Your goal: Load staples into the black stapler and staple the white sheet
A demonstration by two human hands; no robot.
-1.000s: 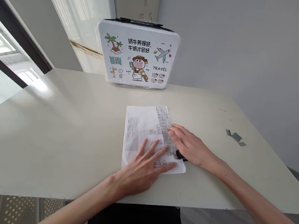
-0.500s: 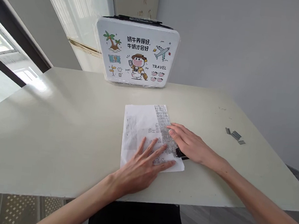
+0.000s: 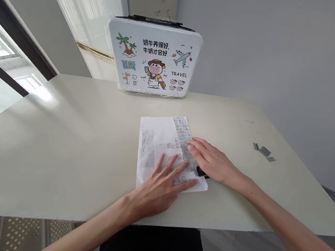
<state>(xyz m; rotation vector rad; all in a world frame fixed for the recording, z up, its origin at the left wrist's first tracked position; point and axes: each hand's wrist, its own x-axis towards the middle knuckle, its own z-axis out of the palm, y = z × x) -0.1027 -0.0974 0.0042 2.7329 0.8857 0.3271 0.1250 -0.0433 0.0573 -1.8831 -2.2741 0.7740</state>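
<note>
A white printed sheet [image 3: 157, 130] lies on the table, with dense rows of silvery-grey marks, possibly staples, along its right side. My left hand [image 3: 162, 185] rests flat on the lower part of the sheet, fingers spread. At the sheet's right edge, my right hand [image 3: 212, 160] is wrapped over a black tool [image 3: 201, 171], probably a stapler. Only the tool's black end shows below the palm; the rest is hidden. The fingertips of my right hand reach over the band of grey marks.
A white case [image 3: 152, 59] with cartoon prints stands at the back of the table [image 3: 62, 142]. Several grey metal strips [image 3: 263, 151] lie at the right, with small bits behind them. A window is at the left.
</note>
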